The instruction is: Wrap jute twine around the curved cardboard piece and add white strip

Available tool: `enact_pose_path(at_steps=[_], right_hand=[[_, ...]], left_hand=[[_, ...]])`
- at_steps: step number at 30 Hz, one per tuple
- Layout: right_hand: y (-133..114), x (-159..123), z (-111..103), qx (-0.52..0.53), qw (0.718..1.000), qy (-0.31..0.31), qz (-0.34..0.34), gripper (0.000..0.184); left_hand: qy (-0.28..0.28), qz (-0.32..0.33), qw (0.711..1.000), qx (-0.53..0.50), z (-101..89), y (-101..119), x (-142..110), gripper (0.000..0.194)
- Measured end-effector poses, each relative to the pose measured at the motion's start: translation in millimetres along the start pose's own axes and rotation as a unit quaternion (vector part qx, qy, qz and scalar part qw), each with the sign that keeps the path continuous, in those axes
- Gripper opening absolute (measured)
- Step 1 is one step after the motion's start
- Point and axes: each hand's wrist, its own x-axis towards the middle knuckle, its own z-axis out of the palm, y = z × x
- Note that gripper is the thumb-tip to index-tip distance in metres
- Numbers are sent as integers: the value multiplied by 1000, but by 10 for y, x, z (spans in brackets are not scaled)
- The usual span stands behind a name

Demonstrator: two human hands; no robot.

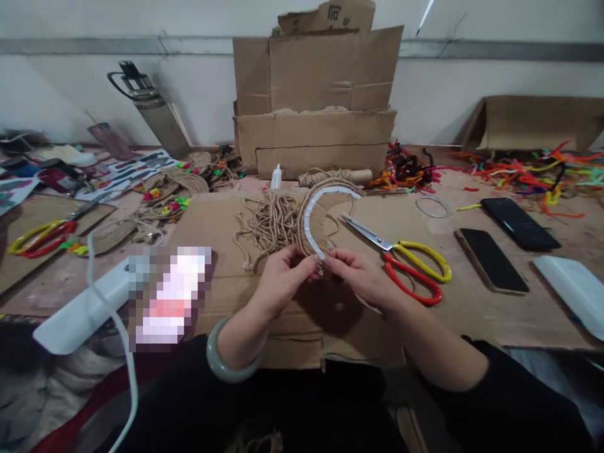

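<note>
Rope hoop (301,225), its lower end pinched between fingers of the left hand (282,280) and right hand (361,277), likely needs even pressure to keep its white strip (307,220) flat.

Cardboard sheet (212,220) down, centre desk (523,324)!
And there's the rope arch (307,220), between rope heap (274,220) at left and scissors (387,246) at right, twine roll (325,178) behind, phones (491,260) out right, drinking bottle (160,119) back left!

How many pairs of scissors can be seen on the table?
2. One pair of scissors lies on the cardboard beside the right hand; the other pair lies at the left, mostly on a brown board. More may be hidden.
</note>
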Motion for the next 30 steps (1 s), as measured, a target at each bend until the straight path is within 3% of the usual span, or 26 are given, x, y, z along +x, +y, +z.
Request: enact_pose_path(at_steps=[4, 7, 9, 11, 12, 13, 14, 16, 18, 19, 21, 26, 30], right_hand=[[58, 21, -15, -15, 999, 11, -34, 43], [49, 20, -122, 42, 992, 105, -54, 39], [-11, 2, -246, 115, 957, 227, -137, 35], [-94, -28, -371, 179, 887, 340, -257, 39], [-130, -41, -414, 195, 860, 365, -299, 41], [-154, -52, -434, 196, 856, 366, -309, 42], [-164, -57, -426, 178, 873, 345, -295, 41], [-142, -52, -335, 113, 943, 244, -196, 29], [-97, -36, -185, 63, 981, 145, -116, 18], [-77, -28, -111, 27, 993, 91, -69, 16], [-52, -17, -4, 3, 999, 46, -24, 18], [-22, 1, 29, 46, 991, 127, -18, 25], [-1, 6, 18, 76, 988, 130, -40, 29]], left_hand=[[7, -3, 1000, 18, -22, -13, 6, 20], [-3, -9, 1000, 24, -21, -4, -4, 17], [2, -5, 1000, 16, -16, 3, -10, 16], [9, -3, 1000, 9, -12, 5, -9, 16], [10, -4, 1000, 7, -12, 4, -7, 15], [9, -6, 1000, 6, -12, 2, -4, 15], [7, -7, 1000, 6, -13, 0, -1, 15], [-2, -7, 1000, 14, -14, -3, 1, 15], [-18, -12, 999, 31, -12, -2, -3, 16], [-27, -16, 999, 40, -10, 2, -7, 16], [-44, -22, 998, 47, -3, 15, -19, 18], [-90, -31, 992, 80, 20, 29, -45, 21], [-96, -30, 992, 79, 30, -6, -48, 20]])
